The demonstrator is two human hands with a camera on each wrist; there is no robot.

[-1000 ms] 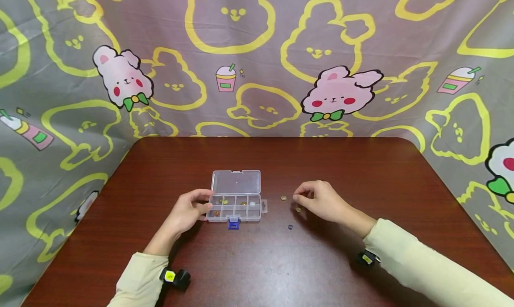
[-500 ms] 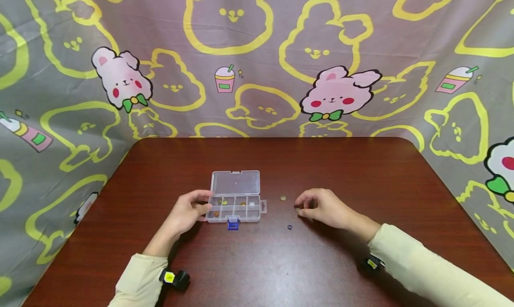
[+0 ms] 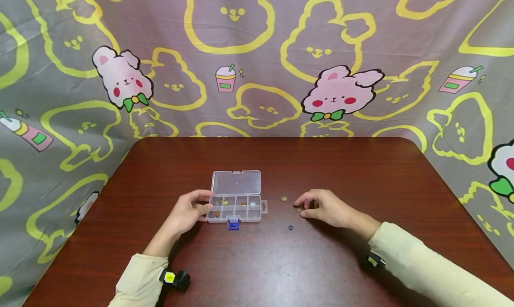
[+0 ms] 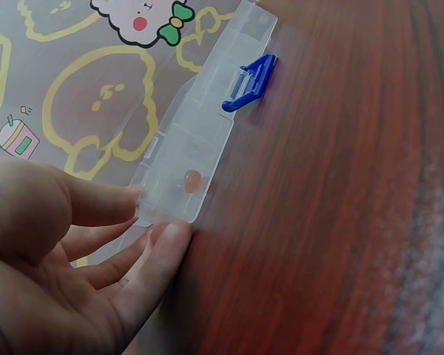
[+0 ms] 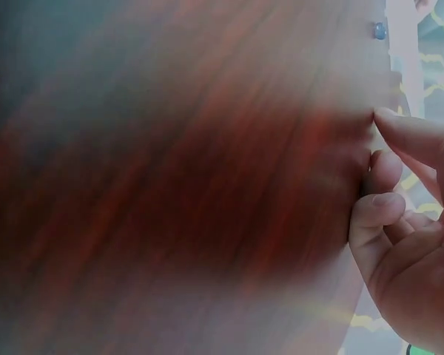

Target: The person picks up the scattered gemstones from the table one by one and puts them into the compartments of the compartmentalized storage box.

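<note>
My left hand (image 3: 186, 212) grips the left end of a clear plastic compartment box (image 3: 241, 214). The lid (image 3: 236, 183) is raised at the back, and a blue latch (image 3: 234, 224) hangs at the front. Several small pieces lie in the compartments; an amber one (image 4: 192, 181) shows in the left wrist view. On the table to the right, my right hand (image 3: 327, 209) has thumb and index finger around a small, round, brownish button-like piece (image 3: 298, 210). In the right wrist view that piece is hidden. Near it lie a gold-coloured round piece (image 3: 284, 198) and a dark blue one (image 3: 291, 227).
The brown wooden table (image 3: 257, 271) extends around both hands. Behind it and at its sides hangs a patterned cloth (image 3: 265, 66). A hanging tab (image 3: 264, 206) juts from the box's right end. Each wrist wears a small black camera (image 3: 180, 280).
My right hand has come down slightly, nearer to me, and its thumb and index finger have closed in around the small brownish piece. The left hand and the box stay in place.
</note>
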